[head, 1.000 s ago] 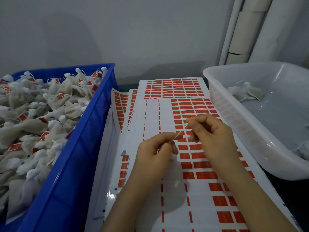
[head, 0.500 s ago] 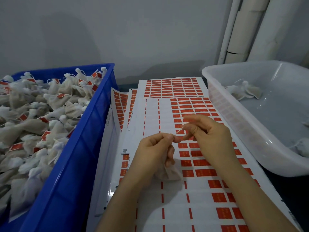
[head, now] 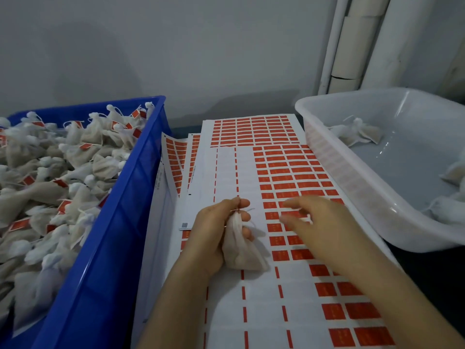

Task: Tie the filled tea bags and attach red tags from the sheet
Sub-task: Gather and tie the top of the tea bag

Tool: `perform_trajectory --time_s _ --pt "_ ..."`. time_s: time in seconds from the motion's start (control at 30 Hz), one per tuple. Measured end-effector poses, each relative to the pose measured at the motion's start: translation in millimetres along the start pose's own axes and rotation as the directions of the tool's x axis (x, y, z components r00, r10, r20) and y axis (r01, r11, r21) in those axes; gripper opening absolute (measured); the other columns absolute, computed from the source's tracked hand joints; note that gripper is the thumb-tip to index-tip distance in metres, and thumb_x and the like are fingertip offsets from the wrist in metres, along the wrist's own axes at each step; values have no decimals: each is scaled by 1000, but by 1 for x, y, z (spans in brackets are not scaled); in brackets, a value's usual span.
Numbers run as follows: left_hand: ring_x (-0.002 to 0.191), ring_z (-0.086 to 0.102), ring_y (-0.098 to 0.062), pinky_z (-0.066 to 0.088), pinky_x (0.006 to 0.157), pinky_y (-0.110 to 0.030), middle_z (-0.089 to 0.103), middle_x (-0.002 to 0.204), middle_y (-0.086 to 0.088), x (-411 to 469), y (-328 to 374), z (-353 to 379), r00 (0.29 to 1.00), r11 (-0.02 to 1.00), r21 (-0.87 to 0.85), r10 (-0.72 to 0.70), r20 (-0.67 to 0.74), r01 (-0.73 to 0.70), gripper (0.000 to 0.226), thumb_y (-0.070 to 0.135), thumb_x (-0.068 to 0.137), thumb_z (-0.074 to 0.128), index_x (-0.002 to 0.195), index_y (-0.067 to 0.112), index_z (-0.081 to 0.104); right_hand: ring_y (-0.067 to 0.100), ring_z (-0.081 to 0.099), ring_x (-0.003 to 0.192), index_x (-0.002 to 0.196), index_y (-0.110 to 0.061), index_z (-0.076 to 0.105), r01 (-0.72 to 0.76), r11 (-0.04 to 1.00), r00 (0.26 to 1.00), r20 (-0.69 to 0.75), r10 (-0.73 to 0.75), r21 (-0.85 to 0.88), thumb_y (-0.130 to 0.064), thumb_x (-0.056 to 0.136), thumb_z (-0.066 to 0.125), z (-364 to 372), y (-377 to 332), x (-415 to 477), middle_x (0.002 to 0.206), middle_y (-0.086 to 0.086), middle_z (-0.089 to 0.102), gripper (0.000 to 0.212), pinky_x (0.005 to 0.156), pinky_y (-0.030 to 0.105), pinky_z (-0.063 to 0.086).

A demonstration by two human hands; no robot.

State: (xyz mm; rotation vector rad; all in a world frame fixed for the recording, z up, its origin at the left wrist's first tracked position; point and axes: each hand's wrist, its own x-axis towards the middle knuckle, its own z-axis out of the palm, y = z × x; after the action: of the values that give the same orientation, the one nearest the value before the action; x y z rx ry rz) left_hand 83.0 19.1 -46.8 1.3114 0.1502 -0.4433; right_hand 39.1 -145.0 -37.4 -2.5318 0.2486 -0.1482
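Pinching the gathered neck of a filled tea bag [head: 241,250], the left hand [head: 214,238] keeps a clenched grip with the pouch hanging just below it over the tag sheet [head: 251,311]. The right hand [head: 324,227], released and holding nothing, reaches toward the red tags [head: 289,187] beside that grip. Peeling one tag cleanly by its corner while the string [head: 249,210] stays taut should help.

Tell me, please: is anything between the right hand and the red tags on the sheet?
Nothing visible. The right hand hovers open directly over the red tags on the sheet; the left hand holds the tea bag aside.
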Motion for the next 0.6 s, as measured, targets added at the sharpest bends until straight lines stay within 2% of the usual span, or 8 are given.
perform_trajectory --time_s 0.07,0.13,0.2,0.27,0.37,0.5,0.6 --pt "44 57 -14 56 52 -28 65 62 -4 0 2 -1 999 999 -34 -14 41 16 19 26 93 53 95 12 66 5 46 122 131 -41 41 -22 1000 999 42 22 -5 -53 83 53 13 2 -25 139 -18 42 50 101 26 35" --pt "41 58 -13 52 48 -27 66 62 -2 0 4 -3 997 996 -91 -12 79 19 18 26 93 52 94 13 65 5 27 136 139 -43 25 -36 998 993 108 41 -49 -66 77 42 28 6 -40 149 -21 24 69 110 30 21" --pt "39 57 -14 50 45 -24 65 60 -2 -1 4 -5 992 987 -161 1 124 19 19 25 92 52 89 13 66 5 10 141 143 -43 13 -33 993 991 126 48 -113 -74 65 26 39 9 -45 153 -21 8 85 112 32 7" --pt "38 54 -12 50 44 -23 62 57 -3 -1 5 -8 982 972 -236 33 188 13 22 25 86 55 77 14 71 5 4 142 144 -43 12 -22 988 994 99 38 -155 -75 59 21 45 12 -46 153 -21 5 91 111 31 1" --pt "38 51 -11 50 45 -23 59 56 -2 0 5 -12 968 960 -280 87 236 -18 21 28 76 57 69 16 73 3 8 141 142 -43 24 16 988 999 49 -8 -155 -75 63 23 49 16 -47 150 -23 14 85 104 27 -3" --pt "38 52 -11 51 46 -23 60 57 -1 2 5 -15 954 942 -332 136 267 -42 21 30 75 57 71 17 72 1 12 139 137 -45 34 44 986 999 26 -41 -161 -69 77 40 50 20 -44 145 -28 23 65 101 26 -3" --pt "37 51 -11 52 46 -23 61 57 -1 2 5 -18 950 933 -356 160 270 -56 20 30 76 57 74 16 71 0 15 138 133 -46 40 57 987 998 10 -57 -153 -65 80 45 51 21 -44 142 -30 28 57 101 26 -1"
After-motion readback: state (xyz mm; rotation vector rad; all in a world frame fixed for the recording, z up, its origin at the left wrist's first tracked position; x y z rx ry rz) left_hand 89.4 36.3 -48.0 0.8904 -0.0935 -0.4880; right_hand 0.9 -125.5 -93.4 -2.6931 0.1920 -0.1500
